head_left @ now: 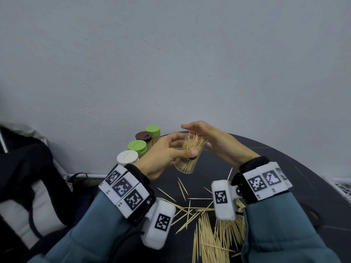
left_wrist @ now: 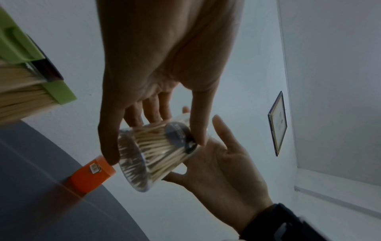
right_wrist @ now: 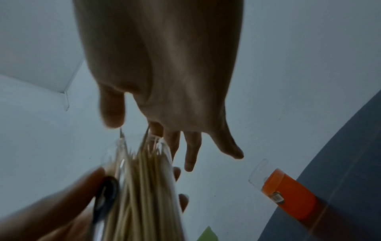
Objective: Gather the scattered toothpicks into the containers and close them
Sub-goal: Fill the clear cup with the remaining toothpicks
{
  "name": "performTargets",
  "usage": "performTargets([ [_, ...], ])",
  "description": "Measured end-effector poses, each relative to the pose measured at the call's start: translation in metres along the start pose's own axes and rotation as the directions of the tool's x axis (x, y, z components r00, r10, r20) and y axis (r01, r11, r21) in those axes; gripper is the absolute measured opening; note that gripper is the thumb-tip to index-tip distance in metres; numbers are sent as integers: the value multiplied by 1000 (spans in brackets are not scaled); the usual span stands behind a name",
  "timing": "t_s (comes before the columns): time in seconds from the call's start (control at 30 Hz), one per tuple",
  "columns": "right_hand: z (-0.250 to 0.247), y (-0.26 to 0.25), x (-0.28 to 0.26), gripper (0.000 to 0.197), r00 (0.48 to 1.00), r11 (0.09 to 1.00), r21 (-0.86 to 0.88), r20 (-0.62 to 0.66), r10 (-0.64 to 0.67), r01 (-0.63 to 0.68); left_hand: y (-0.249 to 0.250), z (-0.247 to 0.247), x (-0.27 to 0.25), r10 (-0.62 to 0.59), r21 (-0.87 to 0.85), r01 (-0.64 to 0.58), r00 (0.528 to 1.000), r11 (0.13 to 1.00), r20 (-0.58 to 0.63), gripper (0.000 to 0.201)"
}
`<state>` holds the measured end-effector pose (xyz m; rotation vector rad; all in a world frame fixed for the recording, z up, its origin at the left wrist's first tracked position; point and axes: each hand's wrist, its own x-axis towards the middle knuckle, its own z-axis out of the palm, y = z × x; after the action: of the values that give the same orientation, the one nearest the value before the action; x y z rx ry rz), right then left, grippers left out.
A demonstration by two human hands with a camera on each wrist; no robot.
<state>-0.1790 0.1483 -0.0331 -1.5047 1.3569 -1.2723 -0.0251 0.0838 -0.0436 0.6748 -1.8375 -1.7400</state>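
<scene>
My left hand (head_left: 175, 149) grips a clear container (head_left: 187, 160) packed with toothpicks, tilted above the black table (head_left: 275, 152); thumb on the near side, fingers behind. Toothpick tips (head_left: 193, 141) stick out of its open top. My right hand (head_left: 198, 132) is flat and open, its palm against those tips. In the left wrist view the container (left_wrist: 156, 151) lies between my left fingers (left_wrist: 198, 124) and the open right palm (left_wrist: 222, 166). An orange lid (left_wrist: 92, 173) lies on the table, also seen as the orange lid (right_wrist: 288, 195) in the right wrist view. Loose toothpicks (head_left: 209, 230) cover the near table.
Four closed toothpick containers stand at the table's far left by the wall: white lid (head_left: 127, 157), green lid (head_left: 137, 147), brown lid (head_left: 143, 136), green lid (head_left: 152, 130). A dark bag (head_left: 28, 168) sits left of the table.
</scene>
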Motion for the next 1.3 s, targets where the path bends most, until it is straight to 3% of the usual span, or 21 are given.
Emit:
performTargets([
  [0.1,0,-2,-2,33,995,988,-150,83,48,-35,-1,-1,2,-1,-11,1,1000,1000,-18,46],
  [0.2,0,-2,-2,31,995,989,-145,100,1,13,-3,-3,3,0,-11,-1,1000,1000,-26,50],
  [0.37,-9,0,-2,21,996,984,-150,19,-92,94,-8,-7,8,30,-3,-31,993,1000,-112,51],
  [0.53,-5,-1,-1,10,991,966,-234,-42,-124,111,-14,-11,13,146,180,-112,970,977,-192,51],
  [0.8,-7,11,5,17,964,907,-414,-206,-170,72,-16,-14,15,220,295,-164,961,941,-170,53],
  [1.0,-7,5,2,9,989,939,-344,-132,-73,23,-17,-16,15,294,383,-223,946,897,-139,51],
  [1.2,-4,5,3,9,968,899,-435,-202,-147,46,-17,-19,14,314,452,-247,946,857,-78,52],
  [1.3,-2,1,2,10,977,915,-396,-151,-152,81,-17,-18,14,292,485,-236,956,842,-41,52],
])
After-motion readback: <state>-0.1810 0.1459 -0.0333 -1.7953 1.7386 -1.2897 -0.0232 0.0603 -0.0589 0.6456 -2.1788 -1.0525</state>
